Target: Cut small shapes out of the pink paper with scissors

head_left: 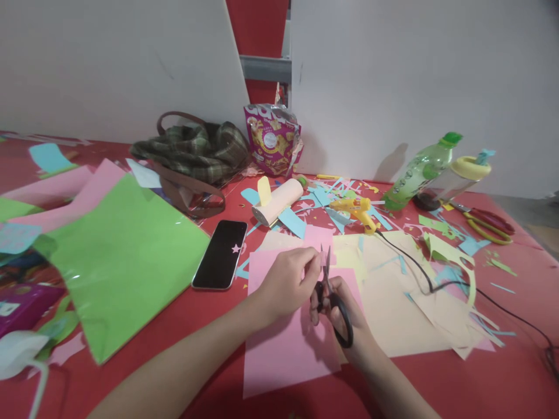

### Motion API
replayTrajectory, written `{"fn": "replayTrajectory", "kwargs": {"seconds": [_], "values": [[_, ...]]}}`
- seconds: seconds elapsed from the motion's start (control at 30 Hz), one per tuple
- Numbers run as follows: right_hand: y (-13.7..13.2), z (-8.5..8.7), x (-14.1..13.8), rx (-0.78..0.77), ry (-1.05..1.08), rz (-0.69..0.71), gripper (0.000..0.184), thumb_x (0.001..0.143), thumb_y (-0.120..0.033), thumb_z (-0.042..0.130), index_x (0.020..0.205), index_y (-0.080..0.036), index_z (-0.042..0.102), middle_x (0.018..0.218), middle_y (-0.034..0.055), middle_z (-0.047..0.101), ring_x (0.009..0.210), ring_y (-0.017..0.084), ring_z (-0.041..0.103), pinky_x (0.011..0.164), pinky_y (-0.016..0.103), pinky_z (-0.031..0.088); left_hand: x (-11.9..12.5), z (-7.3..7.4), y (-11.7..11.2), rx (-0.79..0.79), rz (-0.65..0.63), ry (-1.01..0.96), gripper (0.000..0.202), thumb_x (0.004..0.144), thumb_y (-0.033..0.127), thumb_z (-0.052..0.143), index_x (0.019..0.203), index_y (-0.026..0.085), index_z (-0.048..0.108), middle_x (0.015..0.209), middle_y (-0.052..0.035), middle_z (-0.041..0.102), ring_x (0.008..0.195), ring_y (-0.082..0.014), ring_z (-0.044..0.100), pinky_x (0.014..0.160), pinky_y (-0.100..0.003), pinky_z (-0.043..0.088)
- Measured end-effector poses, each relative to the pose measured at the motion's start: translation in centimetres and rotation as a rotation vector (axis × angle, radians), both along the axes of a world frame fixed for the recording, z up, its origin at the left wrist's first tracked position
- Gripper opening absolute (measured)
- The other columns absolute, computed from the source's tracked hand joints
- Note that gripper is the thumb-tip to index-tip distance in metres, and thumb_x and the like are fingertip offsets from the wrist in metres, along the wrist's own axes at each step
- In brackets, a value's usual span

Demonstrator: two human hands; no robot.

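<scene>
My right hand point(338, 308) has its fingers in the black handles of a pair of scissors point(326, 267), whose blades point up and stand slightly apart. Beside the blades, my left hand point(290, 276) is closed in a pinch on a small piece of pink paper point(324, 257); much of that piece is hidden by the fingers. Below both hands lies a larger pink sheet point(279, 361). A phone point(220, 253) with a small pink star point(236, 248) on its screen rests left of my left hand. Past my hands lies a paper-covered tube point(279, 202) with blue and yellow tabs.
Green sheets point(131, 262) cover the left side. A plaid bag point(196, 148) and purple snack pouch point(273, 139) stand at the back. On the right are a yellow glue gun point(356, 210) with a black cord, a green bottle point(421, 171), more scissors point(489, 224) and paper scraps.
</scene>
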State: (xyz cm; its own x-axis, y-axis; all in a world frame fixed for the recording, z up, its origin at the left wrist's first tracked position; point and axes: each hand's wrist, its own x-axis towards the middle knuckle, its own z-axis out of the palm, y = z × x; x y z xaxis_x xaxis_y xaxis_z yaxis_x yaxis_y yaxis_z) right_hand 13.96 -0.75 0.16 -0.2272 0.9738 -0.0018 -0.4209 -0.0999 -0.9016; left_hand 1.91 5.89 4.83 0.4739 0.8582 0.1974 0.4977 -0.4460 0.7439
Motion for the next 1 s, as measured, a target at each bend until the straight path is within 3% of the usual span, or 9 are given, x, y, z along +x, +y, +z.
{"fn": "replayTrajectory", "kwargs": {"seconds": [1.0], "values": [[0.17, 0.21, 0.23, 0.01, -0.038, 0.014, 0.026, 0.074, -0.045, 0.05, 0.074, -0.024, 0.035, 0.068, -0.0017, 0.042, 0.054, 0.012, 0.041, 0.047, 0.024, 0.033, -0.49, 0.68, 0.34, -0.019, -0.112, 0.037, 0.023, 0.081, 0.014, 0.032, 0.058, 0.015, 0.037, 0.055, 0.0035, 0.042, 0.052, -0.007, 0.039, 0.051, -0.019, 0.031]]}}
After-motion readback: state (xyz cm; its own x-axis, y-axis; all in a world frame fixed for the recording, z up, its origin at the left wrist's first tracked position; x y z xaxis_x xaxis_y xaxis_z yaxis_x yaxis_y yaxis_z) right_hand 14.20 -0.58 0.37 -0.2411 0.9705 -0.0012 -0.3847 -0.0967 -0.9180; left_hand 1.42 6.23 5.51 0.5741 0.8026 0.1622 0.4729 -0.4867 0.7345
